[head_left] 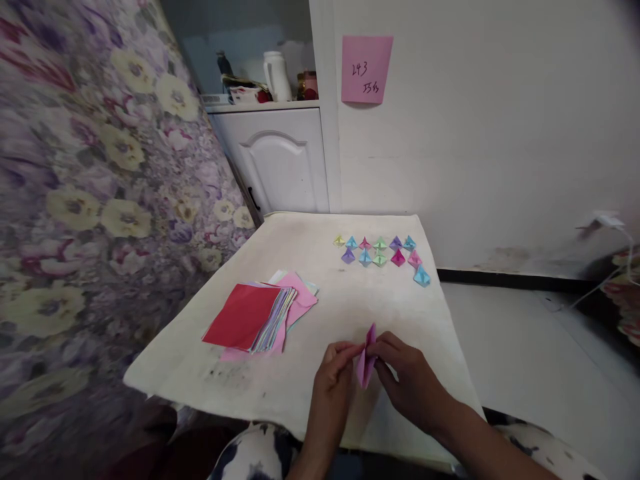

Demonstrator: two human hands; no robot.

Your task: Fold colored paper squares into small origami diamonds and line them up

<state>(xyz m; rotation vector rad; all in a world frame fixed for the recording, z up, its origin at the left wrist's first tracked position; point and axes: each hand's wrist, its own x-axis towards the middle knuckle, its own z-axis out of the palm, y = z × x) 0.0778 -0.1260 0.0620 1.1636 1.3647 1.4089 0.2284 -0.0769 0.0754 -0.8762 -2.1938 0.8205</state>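
Note:
A folded pink paper point(368, 363) stands on edge between my two hands, near the front of the table. My left hand point(336, 373) pinches its left side with thumb and forefinger. On the other side, my right hand point(407, 373) grips the paper, its fingertips partly hidden behind the folds. Toward the back right of the table point(300, 243) sit several small folded paper pieces point(380, 259) in two rough rows, coloured yellow, blue, pink, green and purple. A stack of square paper sheets point(245, 316), red on top, lies to the left, with loose pink sheets point(300, 300) beneath it.
A flowered curtain point(125, 160) hangs along the left. Behind the table are a white cabinet point(280, 160) and a wall bearing a pink note point(367, 70). A white jug point(277, 77) stands on the shelf. At the right, a charger point(607, 220) is plugged into the wall.

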